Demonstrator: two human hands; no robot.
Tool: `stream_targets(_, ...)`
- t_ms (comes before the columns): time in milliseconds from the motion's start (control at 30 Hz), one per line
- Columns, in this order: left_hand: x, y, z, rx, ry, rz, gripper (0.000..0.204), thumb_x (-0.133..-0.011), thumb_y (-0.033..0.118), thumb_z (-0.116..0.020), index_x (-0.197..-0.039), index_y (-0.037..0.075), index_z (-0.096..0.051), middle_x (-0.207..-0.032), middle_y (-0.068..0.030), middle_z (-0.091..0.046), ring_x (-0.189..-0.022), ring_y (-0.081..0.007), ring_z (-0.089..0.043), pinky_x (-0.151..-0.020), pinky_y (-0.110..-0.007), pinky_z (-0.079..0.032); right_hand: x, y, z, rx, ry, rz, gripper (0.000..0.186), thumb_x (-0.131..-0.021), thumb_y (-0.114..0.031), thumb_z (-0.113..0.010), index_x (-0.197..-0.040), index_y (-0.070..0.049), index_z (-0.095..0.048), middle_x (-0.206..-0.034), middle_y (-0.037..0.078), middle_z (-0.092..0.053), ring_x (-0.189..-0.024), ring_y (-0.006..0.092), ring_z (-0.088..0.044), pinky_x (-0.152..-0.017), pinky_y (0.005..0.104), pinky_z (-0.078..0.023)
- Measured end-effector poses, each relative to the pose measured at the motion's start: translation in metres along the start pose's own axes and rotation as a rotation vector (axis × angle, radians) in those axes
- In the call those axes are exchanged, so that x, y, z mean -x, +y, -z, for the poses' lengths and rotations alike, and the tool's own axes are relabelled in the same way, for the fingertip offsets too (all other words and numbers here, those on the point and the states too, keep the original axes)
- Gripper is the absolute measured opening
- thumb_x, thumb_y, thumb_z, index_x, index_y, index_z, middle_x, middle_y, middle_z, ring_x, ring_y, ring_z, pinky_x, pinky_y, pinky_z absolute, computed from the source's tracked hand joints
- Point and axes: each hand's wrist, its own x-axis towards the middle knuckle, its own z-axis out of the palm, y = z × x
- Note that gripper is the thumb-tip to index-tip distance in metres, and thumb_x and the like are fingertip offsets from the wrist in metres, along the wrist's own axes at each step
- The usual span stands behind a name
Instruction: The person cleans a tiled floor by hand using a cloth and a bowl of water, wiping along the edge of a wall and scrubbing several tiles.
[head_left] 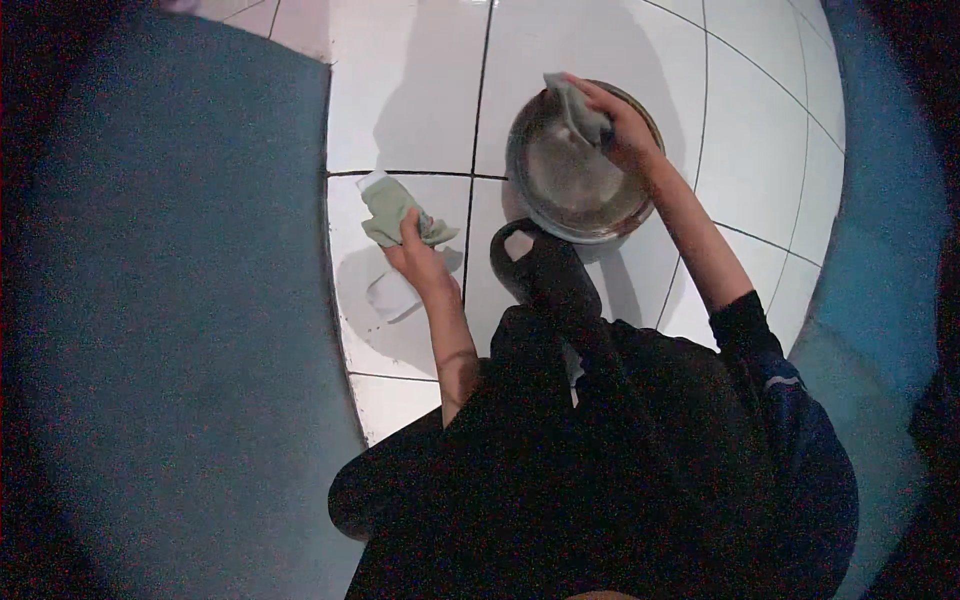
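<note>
My left hand (420,262) is closed around a crumpled light green cloth (388,205) with a white end, held over the white floor tiles. Near that wrist, a small white piece (393,297) lies on the floor; its kind is unclear. On the other side, a round metal basin (517,172) stands on the tiles. My right hand (628,135) reaches over its far rim, fingers closed on a grey-green cloth (580,112). The basin's inside looks greyish and shiny; whether it holds water I cannot tell.
A black shoe or slipper (545,262) on my foot sits close to the basin's near rim. Dark blue-grey flooring or matting (200,250) borders the tiles at left, and a blue surface (890,220) lies at right. Shadows fall across the tiles.
</note>
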Motion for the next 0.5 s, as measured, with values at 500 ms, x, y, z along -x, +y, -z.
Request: stream_targets(500, 0.001, -0.019, -0.013, -0.049, -0.069, -0.009, 0.036, -0.082, 0.011, -0.06, -0.115, 0.004, -0.048, -0.096, -0.0046, -0.057, -0.08, -0.0147, -0.056, -0.068, -0.029, -0.048, 0.031, 0.067, 0.016, 1.473, 0.186, 0.334, 0.062, -0.071, -0.001, -0.062, -0.128, -0.018, -0.046, -0.128, 0.019, -0.043, -0.115, 0.0375, -0.045, -0.089, 0.0446, -0.041)
